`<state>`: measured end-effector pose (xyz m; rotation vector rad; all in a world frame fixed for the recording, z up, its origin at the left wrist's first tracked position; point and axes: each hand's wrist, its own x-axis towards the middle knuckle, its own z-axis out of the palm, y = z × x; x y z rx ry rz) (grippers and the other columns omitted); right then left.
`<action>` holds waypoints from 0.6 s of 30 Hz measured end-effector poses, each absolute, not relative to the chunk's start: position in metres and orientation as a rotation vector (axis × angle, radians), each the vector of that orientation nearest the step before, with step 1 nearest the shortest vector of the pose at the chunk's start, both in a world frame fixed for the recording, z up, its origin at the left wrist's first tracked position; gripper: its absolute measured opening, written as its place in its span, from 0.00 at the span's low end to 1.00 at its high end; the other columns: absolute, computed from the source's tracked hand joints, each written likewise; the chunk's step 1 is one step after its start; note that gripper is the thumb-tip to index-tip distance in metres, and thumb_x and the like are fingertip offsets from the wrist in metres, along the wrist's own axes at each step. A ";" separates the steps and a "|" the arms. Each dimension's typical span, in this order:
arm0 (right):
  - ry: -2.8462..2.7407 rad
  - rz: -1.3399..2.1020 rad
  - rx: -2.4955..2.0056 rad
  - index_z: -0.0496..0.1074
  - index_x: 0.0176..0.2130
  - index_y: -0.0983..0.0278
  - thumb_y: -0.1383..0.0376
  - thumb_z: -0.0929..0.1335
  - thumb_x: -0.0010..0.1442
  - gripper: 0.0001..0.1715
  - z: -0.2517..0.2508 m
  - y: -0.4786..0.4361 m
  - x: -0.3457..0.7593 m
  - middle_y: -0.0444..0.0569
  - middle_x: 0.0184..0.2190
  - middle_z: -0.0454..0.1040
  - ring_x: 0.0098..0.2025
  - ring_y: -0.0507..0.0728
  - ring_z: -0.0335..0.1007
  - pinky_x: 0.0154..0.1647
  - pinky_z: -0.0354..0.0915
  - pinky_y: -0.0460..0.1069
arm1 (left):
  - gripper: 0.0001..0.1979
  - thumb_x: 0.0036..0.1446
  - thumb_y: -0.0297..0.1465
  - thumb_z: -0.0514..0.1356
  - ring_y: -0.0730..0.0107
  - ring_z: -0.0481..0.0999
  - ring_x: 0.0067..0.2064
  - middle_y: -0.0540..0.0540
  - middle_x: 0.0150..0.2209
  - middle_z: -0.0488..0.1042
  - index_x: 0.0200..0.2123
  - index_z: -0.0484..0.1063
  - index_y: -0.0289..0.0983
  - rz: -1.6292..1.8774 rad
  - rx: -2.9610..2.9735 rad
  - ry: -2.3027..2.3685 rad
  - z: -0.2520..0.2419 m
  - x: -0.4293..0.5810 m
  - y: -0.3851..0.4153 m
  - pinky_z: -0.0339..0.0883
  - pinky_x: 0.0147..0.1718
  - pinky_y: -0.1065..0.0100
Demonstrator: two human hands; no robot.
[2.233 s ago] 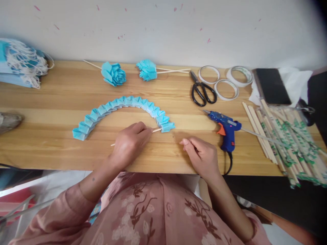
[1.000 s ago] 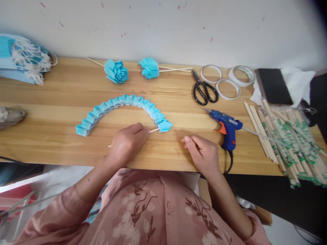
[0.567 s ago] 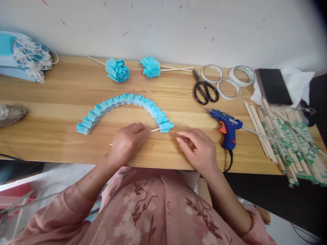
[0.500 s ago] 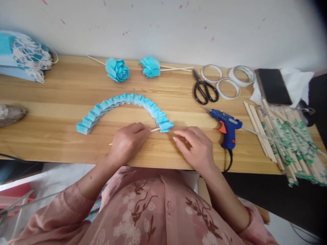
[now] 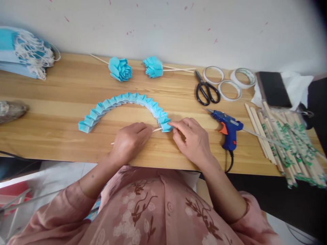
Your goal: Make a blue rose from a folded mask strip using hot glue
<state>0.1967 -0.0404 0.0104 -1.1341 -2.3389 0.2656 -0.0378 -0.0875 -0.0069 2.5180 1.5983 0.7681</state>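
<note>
A long pleated strip of light blue paper (image 5: 122,102) lies in an arch on the wooden table (image 5: 56,92). My left hand (image 5: 130,141) is closed around a thin wooden stick (image 5: 156,129) whose tip meets the strip's right end. My right hand (image 5: 192,139) pinches that right end of the strip with thumb and fingertips, just right of the stick tip.
Two finished blue paper flowers on sticks (image 5: 120,69) (image 5: 153,67) lie at the back. Scissors (image 5: 205,90), tape rolls (image 5: 228,89), a blue glue gun (image 5: 227,127), wrapped chopsticks (image 5: 288,139) and a phone (image 5: 273,89) sit to the right; stacked blue masks (image 5: 22,51) far left.
My right hand has moved left from the bare table and taken hold of the right end of the paper strip. My left hand has stayed on the stick.
</note>
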 end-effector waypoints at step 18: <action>-2.346 0.269 -1.193 0.77 0.39 0.60 0.71 0.64 0.63 0.13 0.013 -0.032 0.188 0.49 0.32 0.74 0.38 0.59 0.70 0.37 0.62 0.52 | 0.16 0.73 0.32 0.50 0.65 0.76 0.37 0.44 0.35 0.78 0.37 0.76 0.37 0.729 2.482 1.602 -0.006 -0.038 -0.087 0.69 0.37 0.66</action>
